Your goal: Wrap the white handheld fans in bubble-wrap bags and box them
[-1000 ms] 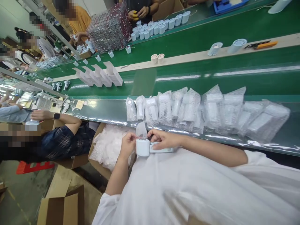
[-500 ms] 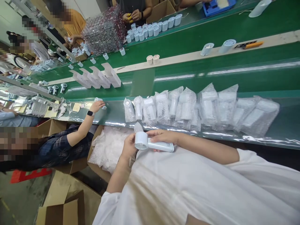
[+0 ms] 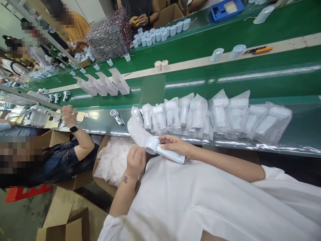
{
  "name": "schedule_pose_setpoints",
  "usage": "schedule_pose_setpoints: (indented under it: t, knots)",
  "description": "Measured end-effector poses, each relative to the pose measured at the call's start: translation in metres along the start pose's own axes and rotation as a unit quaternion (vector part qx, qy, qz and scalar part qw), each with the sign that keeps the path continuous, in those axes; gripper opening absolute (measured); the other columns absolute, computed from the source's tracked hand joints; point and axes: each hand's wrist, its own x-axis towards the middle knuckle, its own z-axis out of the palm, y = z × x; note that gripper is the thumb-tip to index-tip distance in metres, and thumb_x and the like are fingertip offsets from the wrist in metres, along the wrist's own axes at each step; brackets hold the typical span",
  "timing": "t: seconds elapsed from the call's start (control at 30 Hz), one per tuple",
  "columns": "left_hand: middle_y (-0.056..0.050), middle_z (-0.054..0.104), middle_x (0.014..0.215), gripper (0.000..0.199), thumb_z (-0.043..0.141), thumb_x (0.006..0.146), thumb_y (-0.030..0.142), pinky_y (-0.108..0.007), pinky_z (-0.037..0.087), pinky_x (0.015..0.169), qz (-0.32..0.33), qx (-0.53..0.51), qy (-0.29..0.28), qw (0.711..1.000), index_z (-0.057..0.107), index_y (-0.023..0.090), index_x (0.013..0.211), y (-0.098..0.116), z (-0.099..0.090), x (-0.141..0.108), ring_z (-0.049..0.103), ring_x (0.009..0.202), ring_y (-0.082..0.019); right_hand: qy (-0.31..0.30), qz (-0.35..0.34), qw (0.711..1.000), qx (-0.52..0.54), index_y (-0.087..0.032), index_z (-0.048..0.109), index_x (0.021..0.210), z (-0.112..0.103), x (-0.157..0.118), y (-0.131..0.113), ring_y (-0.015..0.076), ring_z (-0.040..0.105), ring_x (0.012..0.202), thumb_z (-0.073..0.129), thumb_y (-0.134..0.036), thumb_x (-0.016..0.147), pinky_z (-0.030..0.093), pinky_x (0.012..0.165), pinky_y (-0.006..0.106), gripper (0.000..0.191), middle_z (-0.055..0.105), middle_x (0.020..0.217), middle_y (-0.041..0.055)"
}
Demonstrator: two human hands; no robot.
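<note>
My right hand (image 3: 175,145) is wrapped round the handle of a pale blue device (image 3: 172,154), held above my lap at the table's front edge. Its round head (image 3: 151,144) points left. A translucent plastic bag (image 3: 137,131) stretches from the head toward the upper left. My left hand (image 3: 136,160) is closed beside the head, its fingertips pinching at the bag's lower edge. Behind my hands, a row of similar devices in bubble bags (image 3: 198,113) lies on the dark green tabletop (image 3: 105,122).
An unwrapped device (image 3: 116,117) lies left of the row. A co-worker's raised hand (image 3: 69,116) is farther left. Below stands a carton of bubble bags (image 3: 114,160). White boxes (image 3: 107,83) stand on the green belt (image 3: 190,80); orange-handled cutters (image 3: 260,50) lie beyond.
The plastic bag now extends farther to the left from the device's head, and my left hand has shifted left. The co-worker's hand has left the device on the tabletop and moved left.
</note>
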Motion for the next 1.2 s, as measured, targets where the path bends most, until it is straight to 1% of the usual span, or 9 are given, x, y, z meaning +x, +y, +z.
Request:
schedule_pose_setpoints:
  t: [0.2,0.43,0.6,0.7,0.77,0.83,0.97,1.1,1.2]
  knots:
    - [-0.007,0.059,0.081,0.022,0.054,0.085,0.007,-0.031,0.052,0.071,0.084,0.033,-0.018,0.996,0.056,0.016,0.104,0.016,0.017,-0.016,0.060,0.079,-0.018,0.060,-0.064,0.994,-0.063,-0.020,0.063,0.112,0.007,0.002,0.002,0.0178,0.065,0.095,0.078,-0.024,0.070,0.056,0.079,0.029,0.045,0.063,0.120,0.0061]
    - [-0.003,0.056,0.075,0.014,0.047,0.087,0.008,-0.025,0.048,0.062,-0.006,-0.009,-0.040,0.999,0.051,0.017,0.097,0.027,0.034,-0.002,0.055,0.068,-0.014,0.097,0.091,0.989,0.067,-0.019,0.046,0.112,0.011,0.006,-0.006,0.0201,0.067,0.059,0.066,-0.021,0.081,0.055,0.049,0.030,0.037,0.067,0.075,0.0046]
    - [-0.003,0.056,0.079,0.012,0.048,0.088,0.012,-0.026,0.049,0.065,-0.050,-0.053,-0.049,0.996,0.050,0.018,0.099,0.031,0.038,0.010,0.056,0.072,-0.013,0.075,0.175,0.975,0.112,-0.024,0.034,0.121,0.008,0.007,-0.014,0.0200,0.068,0.062,0.067,-0.014,0.078,0.057,0.049,0.031,0.055,0.066,0.081,0.0018]
    - [-0.005,0.058,0.083,0.015,0.047,0.088,0.009,-0.028,0.050,0.070,-0.015,-0.063,-0.072,0.995,0.052,0.018,0.099,0.033,0.037,0.011,0.057,0.078,-0.015,0.035,0.203,0.971,0.120,-0.020,0.045,0.106,0.003,0.011,-0.014,0.0168,0.066,0.060,0.064,-0.013,0.077,0.055,0.050,0.028,0.035,0.065,0.076,0.0015]
    - [-0.006,0.059,0.084,0.017,0.047,0.086,0.007,-0.028,0.050,0.072,0.000,-0.075,-0.094,0.993,0.054,0.018,0.097,0.033,0.036,0.007,0.058,0.080,-0.016,0.067,0.197,0.974,0.093,-0.017,0.050,0.089,0.002,0.014,-0.010,0.0135,0.060,0.054,0.059,-0.011,0.078,0.052,0.049,0.024,0.016,0.060,0.064,-0.0008]
    - [-0.005,0.059,0.082,0.015,0.049,0.085,0.008,-0.027,0.050,0.071,-0.043,-0.099,-0.093,0.990,0.055,0.018,0.094,0.031,0.035,0.003,0.058,0.078,-0.015,0.123,0.173,0.977,0.024,-0.017,0.050,0.079,0.001,0.018,-0.007,0.0113,0.055,0.051,0.056,-0.008,0.078,0.048,0.050,0.022,0.010,0.055,0.057,-0.0023]
    - [0.000,0.057,0.076,0.010,0.055,0.082,0.014,-0.023,0.049,0.065,-0.294,-0.161,-0.035,0.942,0.055,0.018,0.091,0.028,0.032,-0.003,0.057,0.068,-0.011,0.142,0.076,0.967,-0.200,-0.017,0.055,0.071,-0.004,0.013,-0.011,0.0105,0.051,0.056,0.059,-0.013,0.077,0.042,0.054,0.021,0.008,0.056,0.058,-0.0024]
    - [0.001,0.056,0.075,0.013,0.059,0.079,0.017,-0.022,0.048,0.063,-0.420,-0.208,-0.006,0.883,0.056,0.017,0.092,0.027,0.024,-0.001,0.056,0.067,-0.010,0.039,-0.064,0.932,-0.354,-0.019,0.058,0.070,-0.013,-0.004,-0.036,0.0106,0.047,0.058,0.064,-0.024,0.076,0.037,0.054,0.021,0.010,0.056,0.063,-0.0025]
    - [0.000,0.058,0.077,0.011,0.060,0.079,0.018,-0.023,0.049,0.065,-0.411,-0.224,0.011,0.883,0.056,0.018,0.089,0.033,0.011,0.004,0.057,0.070,-0.011,-0.072,-0.019,0.959,-0.273,-0.019,0.056,0.075,-0.021,-0.010,-0.051,0.0094,0.046,0.051,0.068,-0.036,0.074,0.039,0.050,0.021,0.020,0.053,0.061,-0.0038]
